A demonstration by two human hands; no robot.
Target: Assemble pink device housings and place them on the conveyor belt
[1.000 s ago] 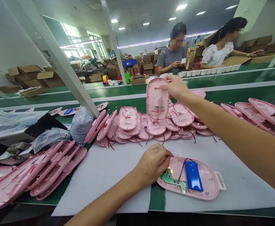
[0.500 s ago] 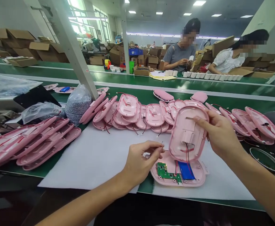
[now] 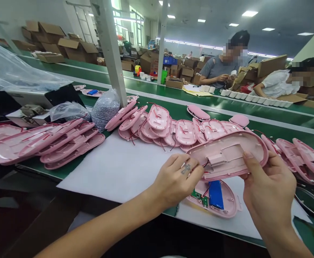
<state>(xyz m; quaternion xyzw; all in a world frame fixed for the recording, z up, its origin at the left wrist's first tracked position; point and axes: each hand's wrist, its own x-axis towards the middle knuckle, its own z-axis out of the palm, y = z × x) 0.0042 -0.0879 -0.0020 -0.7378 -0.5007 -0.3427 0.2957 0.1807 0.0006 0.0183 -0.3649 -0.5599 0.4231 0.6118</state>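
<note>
My right hand grips a pink plastic shell half by its right end, thumb on the inner face. The shell is tilted, with its hollow side towards me and thin red and black wires by its white box-like part. At its left end my left hand is closed, fingers curled near the wires; what they pinch is hidden. Beneath lies another pink shell half, holding a blue battery pack and a green circuit board, partly covered by my left hand and the raised shell.
Several pink shell halves with wires lie in a row behind, with stacks at left and right. A white sheet covers part of the green bench. A filled plastic bag stands by a post. Two people work across the bench.
The raised shell has turned from upright to nearly lengthwise and come closer. My left hand has moved to its left end. The camera view has shifted left.
</note>
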